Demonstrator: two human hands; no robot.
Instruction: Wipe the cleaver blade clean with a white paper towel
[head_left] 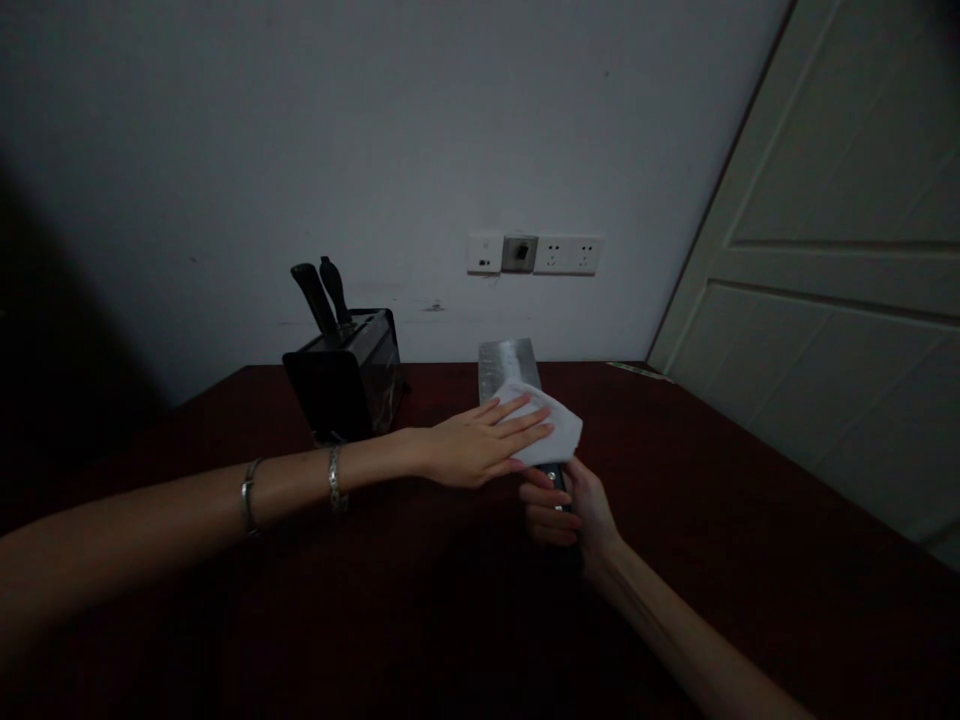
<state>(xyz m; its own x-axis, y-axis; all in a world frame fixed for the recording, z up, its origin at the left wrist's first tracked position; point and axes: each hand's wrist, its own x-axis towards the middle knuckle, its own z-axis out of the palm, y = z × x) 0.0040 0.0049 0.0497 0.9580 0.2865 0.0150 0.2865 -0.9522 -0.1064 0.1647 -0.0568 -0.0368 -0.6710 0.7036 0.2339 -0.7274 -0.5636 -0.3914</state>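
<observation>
My right hand (564, 508) is closed round the dark handle of a cleaver, holding it out over the dark red table (750, 520). Its broad steel blade (506, 363) points away from me toward the wall. My left hand (480, 440) lies flat with fingers stretched out, pressing a folded white tissue (559, 432) onto the near part of the blade. Two bracelets sit on my left forearm.
A black knife block (345, 380) with two dark-handled knives stands at the back left of the table. White wall sockets (534, 254) sit on the wall behind. A pale door (840, 300) stands at the right.
</observation>
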